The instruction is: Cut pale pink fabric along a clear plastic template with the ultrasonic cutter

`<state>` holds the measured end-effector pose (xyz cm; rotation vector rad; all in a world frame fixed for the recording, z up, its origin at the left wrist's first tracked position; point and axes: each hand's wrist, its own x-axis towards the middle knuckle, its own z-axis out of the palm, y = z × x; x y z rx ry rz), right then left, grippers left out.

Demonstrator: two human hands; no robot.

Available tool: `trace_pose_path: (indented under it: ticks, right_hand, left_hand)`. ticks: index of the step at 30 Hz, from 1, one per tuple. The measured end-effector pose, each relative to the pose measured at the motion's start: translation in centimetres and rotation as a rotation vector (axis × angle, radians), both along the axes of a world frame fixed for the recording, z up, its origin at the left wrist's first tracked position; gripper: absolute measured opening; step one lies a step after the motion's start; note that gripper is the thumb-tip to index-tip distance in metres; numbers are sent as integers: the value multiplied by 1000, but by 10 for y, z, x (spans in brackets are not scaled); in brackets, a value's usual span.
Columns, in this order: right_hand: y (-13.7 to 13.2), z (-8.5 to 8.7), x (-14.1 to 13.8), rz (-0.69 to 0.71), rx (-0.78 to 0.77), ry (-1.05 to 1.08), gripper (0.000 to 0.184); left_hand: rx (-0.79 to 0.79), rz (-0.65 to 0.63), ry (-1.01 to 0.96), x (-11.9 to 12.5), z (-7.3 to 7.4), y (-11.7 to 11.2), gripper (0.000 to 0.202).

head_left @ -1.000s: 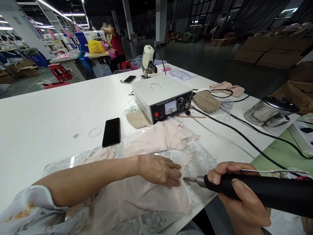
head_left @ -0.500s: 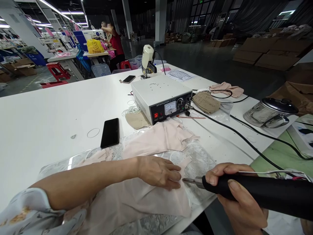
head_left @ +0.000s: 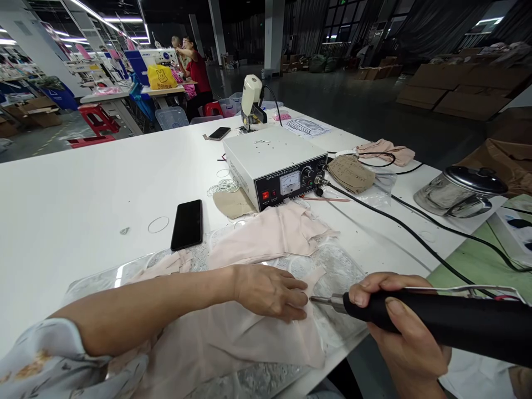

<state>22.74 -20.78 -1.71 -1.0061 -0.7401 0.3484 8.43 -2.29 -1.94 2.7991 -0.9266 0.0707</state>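
My left hand [head_left: 272, 292] presses down on a pale pink fabric piece [head_left: 233, 338], its fingers bent and held together. That fabric lies over a clear, scuffed sheet [head_left: 341, 271] on the table. In my right hand [head_left: 409, 327] is a black handheld ultrasonic welding gun [head_left: 453, 324] with a metal tip. The fingers wrap round its barrel. Its tip points left, at the fabric's edge just beside my left fingertips; whether it touches the cloth I cannot tell. Another pale pink fabric piece [head_left: 266, 233] lies beyond my left hand.
A white control box [head_left: 274, 160] with a dial stands behind the fabric, a black cable [head_left: 386, 213] running from it to the right. A phone [head_left: 187, 224] lies on the left. A lidded glass mug [head_left: 453, 191] stands near the right edge. In the background people are near a sewing machine.
The welding gun and my right hand have risen slightly, the tip now a little higher beside the fabric edge. My left hand and the fabric stay in place.
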Motion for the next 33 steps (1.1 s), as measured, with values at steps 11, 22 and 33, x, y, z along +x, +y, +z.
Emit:
trace_pose_path:
  ticks: [11,22,33]
  right_hand:
    - [5,6,3,-113,25,56,10]
    - [5,-1,2,-44,12,14,7]
    - [-7,3,9,-205,47,171,10]
  left_hand:
    - [90,-41,3,1,1,-1,22]
    - [20,-27,-45,1,0,0,17]
    - [-209,263,56,-18,7,-2,24]
